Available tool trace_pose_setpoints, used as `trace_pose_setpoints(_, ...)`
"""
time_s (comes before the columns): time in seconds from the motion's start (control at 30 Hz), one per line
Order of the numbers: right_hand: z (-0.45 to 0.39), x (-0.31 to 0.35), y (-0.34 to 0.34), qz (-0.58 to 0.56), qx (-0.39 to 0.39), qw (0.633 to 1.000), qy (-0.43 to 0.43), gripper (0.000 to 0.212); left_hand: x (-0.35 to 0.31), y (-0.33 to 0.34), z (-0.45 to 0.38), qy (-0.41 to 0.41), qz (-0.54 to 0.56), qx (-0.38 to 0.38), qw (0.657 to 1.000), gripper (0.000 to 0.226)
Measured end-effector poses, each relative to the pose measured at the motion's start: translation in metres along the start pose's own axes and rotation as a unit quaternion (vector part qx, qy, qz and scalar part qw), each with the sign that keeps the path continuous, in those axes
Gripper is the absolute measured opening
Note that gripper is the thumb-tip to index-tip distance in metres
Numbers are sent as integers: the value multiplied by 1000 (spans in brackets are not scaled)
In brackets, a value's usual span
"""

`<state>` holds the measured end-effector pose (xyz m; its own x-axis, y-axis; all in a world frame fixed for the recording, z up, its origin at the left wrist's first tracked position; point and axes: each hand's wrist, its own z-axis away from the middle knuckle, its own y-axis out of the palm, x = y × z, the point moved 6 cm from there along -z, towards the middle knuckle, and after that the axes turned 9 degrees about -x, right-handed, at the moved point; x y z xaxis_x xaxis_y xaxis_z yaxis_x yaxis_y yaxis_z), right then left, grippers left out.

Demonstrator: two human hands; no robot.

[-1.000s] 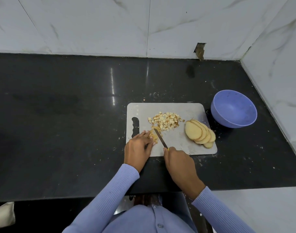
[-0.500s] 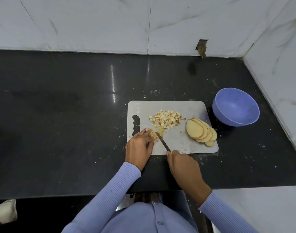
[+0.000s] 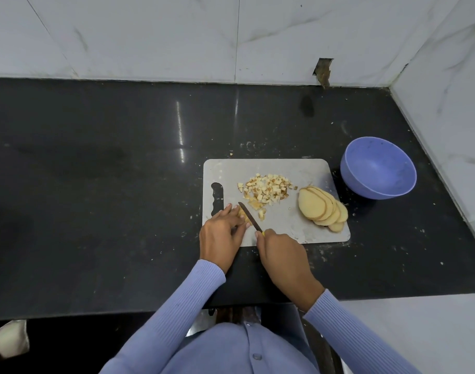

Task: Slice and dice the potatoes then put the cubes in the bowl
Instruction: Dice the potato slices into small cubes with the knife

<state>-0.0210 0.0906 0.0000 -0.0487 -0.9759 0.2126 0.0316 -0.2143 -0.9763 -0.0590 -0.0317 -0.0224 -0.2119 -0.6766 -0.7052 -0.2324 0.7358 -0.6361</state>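
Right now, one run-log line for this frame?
phase: dicing | left hand steadies potato piece | right hand grips knife | cubes, slices on board | bowl empty

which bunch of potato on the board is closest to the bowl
The fanned stack of potato slices at the board's right edge, beside the purple bowl. The diced pile lies mid-board, farther away.
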Motion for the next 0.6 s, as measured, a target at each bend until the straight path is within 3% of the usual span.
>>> trace_pose_setpoints(0.37,-8,9,15,39,37,999,8,35,0,1,-2,6,-1,2,1000,11)
trace_pose_setpoints(0.6,42,-12,14,66,84,994,26,35,0,2,0,1,8,1,1000,10)
